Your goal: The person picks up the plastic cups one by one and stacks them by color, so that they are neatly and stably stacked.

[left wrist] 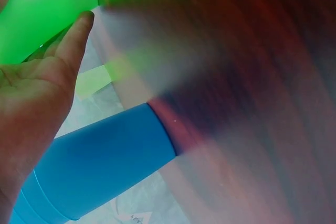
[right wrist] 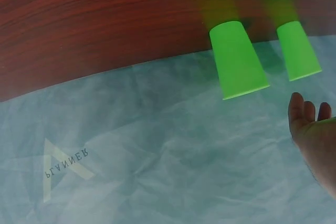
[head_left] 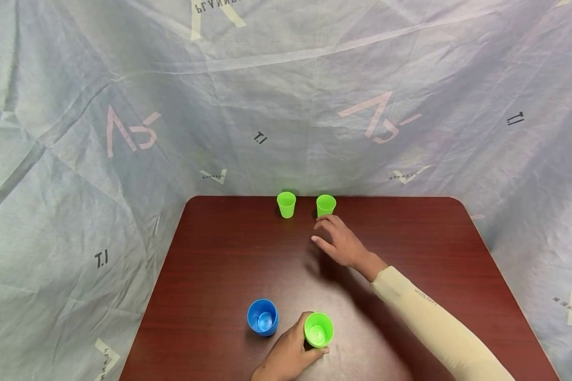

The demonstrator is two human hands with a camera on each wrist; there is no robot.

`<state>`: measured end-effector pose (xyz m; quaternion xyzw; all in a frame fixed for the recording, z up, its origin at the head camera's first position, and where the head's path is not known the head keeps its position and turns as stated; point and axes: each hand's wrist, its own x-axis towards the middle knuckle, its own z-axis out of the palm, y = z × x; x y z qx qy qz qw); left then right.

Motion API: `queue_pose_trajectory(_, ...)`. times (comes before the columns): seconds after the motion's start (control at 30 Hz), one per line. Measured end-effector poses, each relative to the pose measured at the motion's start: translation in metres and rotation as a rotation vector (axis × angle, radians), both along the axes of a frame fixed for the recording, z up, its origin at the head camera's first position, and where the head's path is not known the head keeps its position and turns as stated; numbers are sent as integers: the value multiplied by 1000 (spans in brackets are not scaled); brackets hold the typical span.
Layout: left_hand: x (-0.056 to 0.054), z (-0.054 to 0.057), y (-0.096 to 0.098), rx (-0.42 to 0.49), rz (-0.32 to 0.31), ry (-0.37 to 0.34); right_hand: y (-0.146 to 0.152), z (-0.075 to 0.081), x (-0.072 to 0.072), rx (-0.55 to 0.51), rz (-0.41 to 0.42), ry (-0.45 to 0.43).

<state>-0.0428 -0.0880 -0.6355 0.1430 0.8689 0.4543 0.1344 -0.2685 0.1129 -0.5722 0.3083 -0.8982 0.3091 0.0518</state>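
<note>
My left hand [head_left: 288, 352] grips a green cup [head_left: 318, 329] near the front of the table, thumb on one side and fingers on the other. The cup's mouth faces up; in the left wrist view this green cup [left wrist: 47, 17] is cut off by the frame. Just left of that hand stands a stack of blue cups [head_left: 262, 317], its rims showing in the left wrist view. Farther back, my right hand [head_left: 340, 246] reaches over the table with loosely bent fingers, nothing in them. Its fingertips overlap the lower part of the back right green cup [head_left: 326, 205]; contact cannot be judged.
Another upright green cup [head_left: 286, 205] stands at the table's back edge, left of the back right one. The dark red wooden table [head_left: 209, 275] is enclosed by grey printed cloth [head_left: 305, 106] behind and at both sides.
</note>
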Motion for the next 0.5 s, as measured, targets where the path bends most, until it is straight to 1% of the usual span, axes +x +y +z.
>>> queue_pose_trajectory(0.2,0,-2,-1,-10,5,-3,0,-3,-7,12,-3,-2)
queue_pose_trajectory(0.5,1,-4,-2,-13,0,22,-2,-3,-17,16,-1,11)
